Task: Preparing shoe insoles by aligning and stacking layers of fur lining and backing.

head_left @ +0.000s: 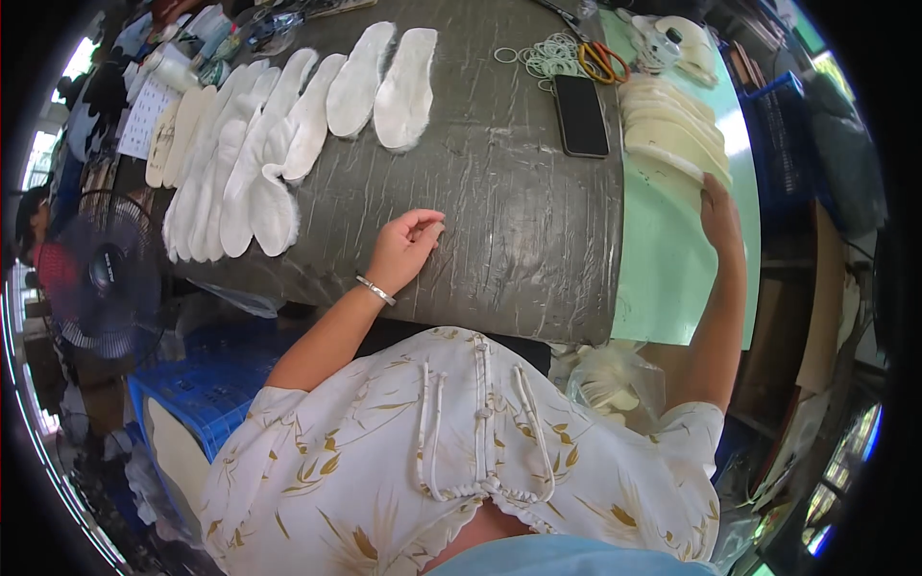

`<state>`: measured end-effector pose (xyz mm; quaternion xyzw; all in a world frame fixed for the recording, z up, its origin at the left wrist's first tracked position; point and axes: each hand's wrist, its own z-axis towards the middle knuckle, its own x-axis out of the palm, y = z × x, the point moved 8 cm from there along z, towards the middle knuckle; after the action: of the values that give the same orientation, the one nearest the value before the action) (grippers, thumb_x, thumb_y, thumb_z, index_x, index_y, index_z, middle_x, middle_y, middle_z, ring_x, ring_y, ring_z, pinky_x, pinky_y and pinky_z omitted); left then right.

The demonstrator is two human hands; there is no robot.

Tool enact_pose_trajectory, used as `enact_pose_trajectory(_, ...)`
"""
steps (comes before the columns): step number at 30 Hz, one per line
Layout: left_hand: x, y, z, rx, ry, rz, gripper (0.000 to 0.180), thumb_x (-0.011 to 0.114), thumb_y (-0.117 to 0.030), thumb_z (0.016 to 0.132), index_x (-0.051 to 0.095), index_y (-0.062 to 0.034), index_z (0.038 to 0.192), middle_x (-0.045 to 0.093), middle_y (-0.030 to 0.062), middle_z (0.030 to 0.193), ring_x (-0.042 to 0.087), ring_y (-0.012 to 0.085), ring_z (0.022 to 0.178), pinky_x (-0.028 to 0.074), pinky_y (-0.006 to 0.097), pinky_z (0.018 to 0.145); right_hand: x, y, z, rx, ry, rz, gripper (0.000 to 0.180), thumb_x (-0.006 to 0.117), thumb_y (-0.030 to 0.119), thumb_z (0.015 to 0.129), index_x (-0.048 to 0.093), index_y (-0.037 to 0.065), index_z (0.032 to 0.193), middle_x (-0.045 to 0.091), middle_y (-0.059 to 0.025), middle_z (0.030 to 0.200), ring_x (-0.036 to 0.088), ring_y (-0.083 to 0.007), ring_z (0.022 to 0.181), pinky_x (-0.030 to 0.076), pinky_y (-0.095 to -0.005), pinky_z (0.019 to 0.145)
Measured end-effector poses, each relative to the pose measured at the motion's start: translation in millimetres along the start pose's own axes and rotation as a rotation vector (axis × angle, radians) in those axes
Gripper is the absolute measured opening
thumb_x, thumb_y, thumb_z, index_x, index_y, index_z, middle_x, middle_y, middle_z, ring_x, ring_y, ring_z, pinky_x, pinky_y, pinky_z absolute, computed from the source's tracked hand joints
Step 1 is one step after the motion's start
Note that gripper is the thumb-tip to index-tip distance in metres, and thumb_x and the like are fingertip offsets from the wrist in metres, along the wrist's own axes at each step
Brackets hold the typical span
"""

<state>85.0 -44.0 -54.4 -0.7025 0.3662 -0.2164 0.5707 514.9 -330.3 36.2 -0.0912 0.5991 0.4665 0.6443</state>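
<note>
Reaching out to the far right, the right hand (719, 213) lay flat on the near end of a stack of cream insoles (672, 130), fingers spread over the lowest piece, touching it; whether it had closed on that piece could not be told. The stack sat on the pale green strip (663, 278) at the right of the tabletop (519, 221), probably kept there as a supply within arm's reach. The left hand (403, 248) rested on the grey plastic-wrapped surface, fingers loosely curled, thumb and fingertips nearly meeting, holding nothing that could be seen. Beyond it, white fleecy insoles (259, 154) lay overlapped in a row, two more (384, 82) set apart, as if sorted. A dark phone (581, 115), rubber bands (547, 56) and orange-handled scissors (600, 60) lay pushed to the back, away from the working area.
</note>
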Motion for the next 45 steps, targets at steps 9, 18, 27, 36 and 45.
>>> enact_pose_trajectory(9, -76.0, -25.6, -48.0, 0.369, -0.399, 0.46, 0.021, 0.068, -0.003, 0.085, 0.068, -0.0051, 0.105, 0.065, 0.0053, 0.102, 0.063, 0.0109, 0.078, 0.049, 0.023, 0.064, 32.1, -88.5, 85.9, 0.058, -0.152, -0.448, 0.041, 0.063, 0.012, 0.088, 0.058, 0.011, 0.129, 0.059, -0.016, 0.126, 0.056, -0.0363, 0.117, 0.047, -0.045, 0.097)
enact_pose_trajectory(18, -229.5, 3.3, -85.4, 0.316, -0.699, 1.272, 0.026, 0.071, -0.01, 0.074, 0.066, -0.0061, 0.099, 0.064, 0.0101, 0.106, 0.061, 0.032, 0.1, 0.049, 0.04, 0.082, 101.7, 217.5, 25.8, -0.448, 0.069, 0.16, 0.024, 0.065, 0.005, 0.086, 0.066, 0.005, 0.109, 0.063, -0.0139, 0.112, 0.062, -0.0332, 0.103, 0.049, -0.0389, 0.089)
enact_pose_trajectory(27, -331.2, -97.8, -39.1, 0.356, -0.794, 0.644, 0.024, 0.073, -0.02, 0.084, 0.073, -0.0014, 0.099, 0.072, 0.0094, 0.09, 0.068, 0.016, 0.079, 0.052, 0.03, 0.073, 164.1, 347.7, -9.9, -0.473, 0.361, 0.499, 0.018, 0.067, 0.008, 0.084, 0.069, 0.001, 0.101, 0.067, -0.0145, 0.094, 0.067, -0.0274, 0.083, 0.053, -0.0359, 0.075)
enact_pose_trajectory(36, -290.7, -159.0, -16.3, 0.627, -0.526, 0.766, 0.02, 0.068, -0.009, 0.086, 0.068, -0.0069, 0.106, 0.07, 0.0073, 0.093, 0.067, 0.018, 0.084, 0.051, 0.029, 0.075, 201.5, 614.4, 28.7, -0.773, 0.208, 0.575, 0.029, 0.068, 0.019, 0.082, 0.068, 0.007, 0.108, 0.069, -0.0148, 0.103, 0.068, -0.0324, 0.082, 0.053, -0.0417, 0.079)
enact_pose_trajectory(45, -251.6, -60.6, -15.9, 0.744, -0.513, 0.823, 0.027, 0.072, -0.015, 0.083, 0.064, -0.0067, 0.107, 0.066, 0.0109, 0.107, 0.062, 0.0298, 0.099, 0.049, 0.037, 0.085, 213.0, 643.2, 68.9, -0.614, 0.267, 0.47, 0.023, 0.066, 0.023, 0.077, 0.075, 0.01, 0.093, 0.073, -0.0106, 0.088, 0.07, -0.0296, 0.084, 0.055, -0.0403, 0.078)
